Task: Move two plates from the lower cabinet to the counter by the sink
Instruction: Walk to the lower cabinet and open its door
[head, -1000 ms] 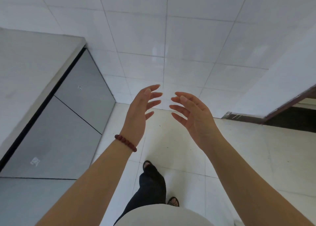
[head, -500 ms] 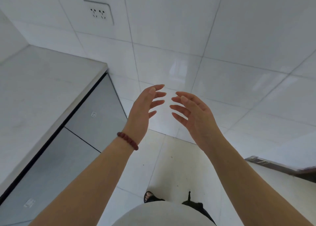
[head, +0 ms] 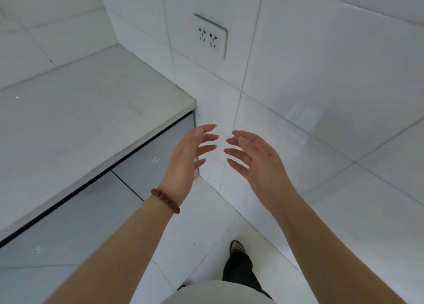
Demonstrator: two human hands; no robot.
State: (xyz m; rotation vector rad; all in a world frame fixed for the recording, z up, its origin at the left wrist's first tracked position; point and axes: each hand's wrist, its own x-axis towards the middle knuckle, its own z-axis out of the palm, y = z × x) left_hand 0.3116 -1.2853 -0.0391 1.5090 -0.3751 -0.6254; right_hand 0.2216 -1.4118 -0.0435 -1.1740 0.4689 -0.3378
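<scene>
With both arms stretched forward at mid-frame, left hand (head: pixel 183 161) and right hand (head: pixel 259 163) up in the air, palms facing each other, fingers spread and slightly curled, gripping nothing. Fingertips near one another but apart, narrow gap between. Dark red bead bracelet (head: pixel 165 200) on left wrist.

Counter (head: pixel 75 129) from 9 to 11 o'clock, pale grey stone top, bare surface in view, far corner butting against tiled wall (head: pixel 321 78) around 12. Below counter edge, grey lower cabinet doors (head: pixel 91 214) from 7 to 9 o'clock, all shut, small white label on two of them. Left hand overlapping the end cabinet door in view; cannot tell about contact, looks clear of it.

White double socket (head: pixel 212 37) on wall at 12 o'clock, above and beyond both hands.

Plates: none visible, cabinet shut so contents hidden. Sink not in frame either.

Pale tile floor (head: pixel 195 230) at 6 o'clock, one foot in patterned slipper (head: pixel 237 247) with dark trouser leg at 5 to 6, light shirt hem at bottom edge
</scene>
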